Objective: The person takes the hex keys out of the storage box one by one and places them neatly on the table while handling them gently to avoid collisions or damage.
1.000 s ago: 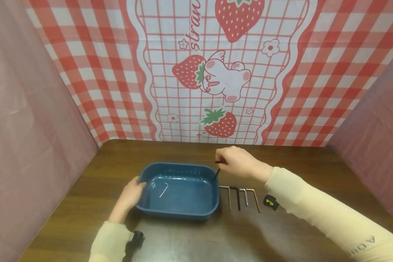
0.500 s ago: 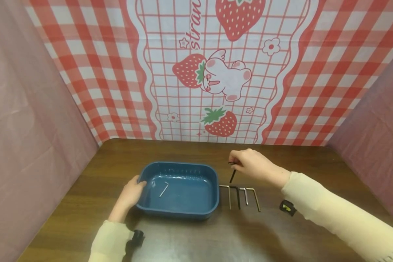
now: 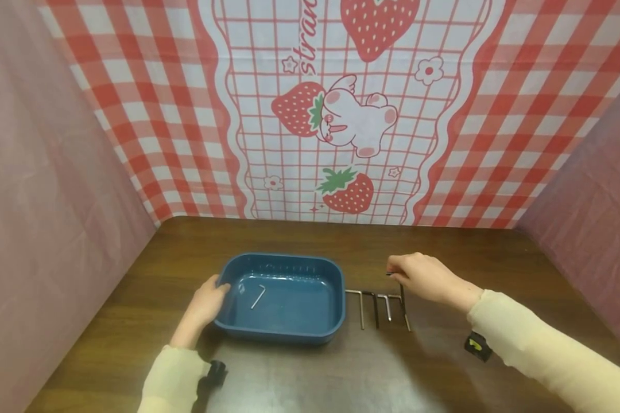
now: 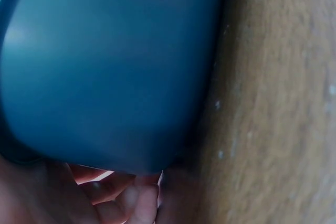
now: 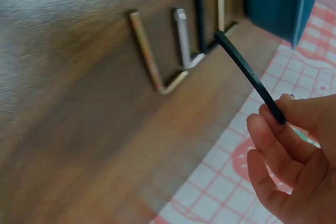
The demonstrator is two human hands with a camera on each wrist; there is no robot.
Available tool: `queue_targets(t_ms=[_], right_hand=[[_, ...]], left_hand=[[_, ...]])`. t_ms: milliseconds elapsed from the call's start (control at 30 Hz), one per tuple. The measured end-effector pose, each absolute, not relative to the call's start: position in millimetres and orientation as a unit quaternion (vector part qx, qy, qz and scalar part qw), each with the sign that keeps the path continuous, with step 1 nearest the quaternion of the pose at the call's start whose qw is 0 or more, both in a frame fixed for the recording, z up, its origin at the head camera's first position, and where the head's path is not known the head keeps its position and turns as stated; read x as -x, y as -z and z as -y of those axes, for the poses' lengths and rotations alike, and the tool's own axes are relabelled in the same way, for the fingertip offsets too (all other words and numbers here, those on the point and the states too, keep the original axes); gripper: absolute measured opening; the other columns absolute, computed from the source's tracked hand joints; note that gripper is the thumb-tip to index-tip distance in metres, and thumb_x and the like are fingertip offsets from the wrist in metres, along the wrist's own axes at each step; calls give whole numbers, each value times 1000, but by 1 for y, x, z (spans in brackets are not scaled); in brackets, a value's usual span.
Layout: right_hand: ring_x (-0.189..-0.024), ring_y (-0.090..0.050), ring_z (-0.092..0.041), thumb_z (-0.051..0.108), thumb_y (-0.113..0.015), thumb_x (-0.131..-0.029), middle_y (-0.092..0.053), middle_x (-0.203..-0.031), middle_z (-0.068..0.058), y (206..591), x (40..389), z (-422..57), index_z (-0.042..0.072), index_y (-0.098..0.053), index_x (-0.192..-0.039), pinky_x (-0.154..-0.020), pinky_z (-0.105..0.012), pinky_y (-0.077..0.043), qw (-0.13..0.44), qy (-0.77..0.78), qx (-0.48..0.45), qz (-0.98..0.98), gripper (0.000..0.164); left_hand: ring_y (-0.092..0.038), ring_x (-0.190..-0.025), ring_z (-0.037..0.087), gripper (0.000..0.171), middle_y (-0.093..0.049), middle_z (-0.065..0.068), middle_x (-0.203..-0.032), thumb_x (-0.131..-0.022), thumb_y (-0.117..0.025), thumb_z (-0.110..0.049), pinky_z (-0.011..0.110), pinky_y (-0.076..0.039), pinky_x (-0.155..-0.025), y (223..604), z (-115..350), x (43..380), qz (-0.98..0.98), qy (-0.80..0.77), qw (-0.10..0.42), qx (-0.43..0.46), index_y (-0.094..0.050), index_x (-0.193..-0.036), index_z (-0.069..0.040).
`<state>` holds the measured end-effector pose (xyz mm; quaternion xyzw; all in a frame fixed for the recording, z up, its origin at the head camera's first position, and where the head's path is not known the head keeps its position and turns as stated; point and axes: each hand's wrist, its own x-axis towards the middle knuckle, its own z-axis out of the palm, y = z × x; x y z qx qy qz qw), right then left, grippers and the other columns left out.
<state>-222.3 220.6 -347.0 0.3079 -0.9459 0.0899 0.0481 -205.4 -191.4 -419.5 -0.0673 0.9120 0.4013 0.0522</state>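
My left hand grips the left end of a blue plastic basin, thumb over the rim and fingers against the outside wall. Inside the basin lies a small silver hex key. To the right, my right hand pinches a black hex key between thumb and fingers near one end, its long arm slanting down above the table. Several other hex keys lie in a row beside the basin: a brass-coloured one, a black one, a short silver one and another brass-coloured one.
Everything stands on a dark wooden table. A red and white strawberry-print cloth hangs behind its far edge, with pink curtains at both sides. Dark wrist cameras are strapped to both wrists.
My right hand has moved right with the black hex key, from the basin's right rim to above the right end of the row, and lowered. The left hand stays at the basin.
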Motion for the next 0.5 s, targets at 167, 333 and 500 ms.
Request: queue_targets(t_ms=[167,333,500], right_hand=[[-59,-51,-4,8,-63,-81,-60,-69,7,359,223,-234,12,-59,-82,-51,-28,-43,31,-85,-289,953,6],[-57,-47,-4,9,-61,-83,-55,-65,8,372,225,-248,13,-57,-81,-49,-26,-39,-4,-98,-264,960,7],[-54,-43,-5,10,-62,-83,-49,-61,9,385,224,-258,15,-54,-78,-47,-25,-36,-24,-109,-245,963,10]], left_hand=[[-45,-115,46,47,-41,32,-131,-93,-35,-20,55,-38,-92,421,193,206,-910,-405,56,72,-36,-131,8],[-43,-116,46,47,-42,31,-131,-92,-36,-20,55,-36,-94,420,193,207,-913,-398,51,68,-37,-130,8],[-42,-117,46,48,-41,31,-131,-93,-35,-20,55,-36,-95,418,192,207,-914,-396,55,67,-36,-131,8]])
